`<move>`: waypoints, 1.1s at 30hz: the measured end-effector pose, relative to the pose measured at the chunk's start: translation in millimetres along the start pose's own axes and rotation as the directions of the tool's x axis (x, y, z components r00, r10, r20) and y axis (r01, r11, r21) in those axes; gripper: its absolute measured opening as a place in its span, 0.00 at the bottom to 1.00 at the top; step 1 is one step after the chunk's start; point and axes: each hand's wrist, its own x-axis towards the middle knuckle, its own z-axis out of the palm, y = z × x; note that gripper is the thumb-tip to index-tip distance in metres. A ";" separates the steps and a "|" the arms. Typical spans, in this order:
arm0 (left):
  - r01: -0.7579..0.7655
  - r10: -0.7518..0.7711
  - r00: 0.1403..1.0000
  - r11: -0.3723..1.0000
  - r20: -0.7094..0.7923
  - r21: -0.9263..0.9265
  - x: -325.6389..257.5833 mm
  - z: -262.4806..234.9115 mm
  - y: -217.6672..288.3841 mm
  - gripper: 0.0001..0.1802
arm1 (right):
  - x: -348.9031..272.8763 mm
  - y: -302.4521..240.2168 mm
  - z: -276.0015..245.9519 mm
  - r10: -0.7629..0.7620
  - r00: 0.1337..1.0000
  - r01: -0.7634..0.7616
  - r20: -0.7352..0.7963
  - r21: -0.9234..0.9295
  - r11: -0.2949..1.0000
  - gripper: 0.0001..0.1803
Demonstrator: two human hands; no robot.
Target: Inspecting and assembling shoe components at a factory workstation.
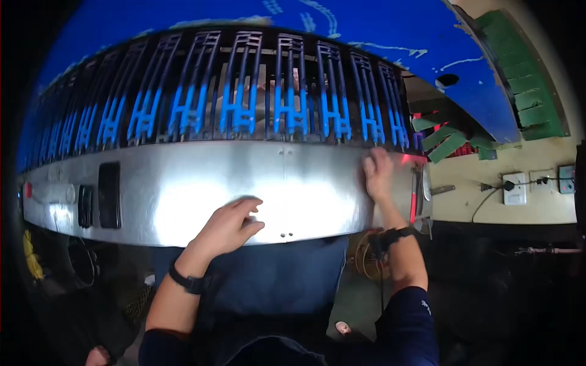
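At far edge of metal table [317, 183]: R hand [379, 175] by blue rods [373, 117]
L hand [227, 227] half-open, empty; R fingers curled, can't tell if gripping. Poss. pinch if rods shift.

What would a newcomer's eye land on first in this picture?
First, the long row of blue-and-dark rods beneath the blue panel at the top. Then the glaring metal ledge across the middle, with the left hand open over its near edge and the right hand at its far edge, toward the right end.
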 end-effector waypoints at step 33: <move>-0.112 0.103 0.994 0.941 0.045 0.318 44.1 11.7 56.5 0.29 | -64.1 -47.6 -121.2 0.396 0.893 -0.443 0.213 0.270 0.855 0.37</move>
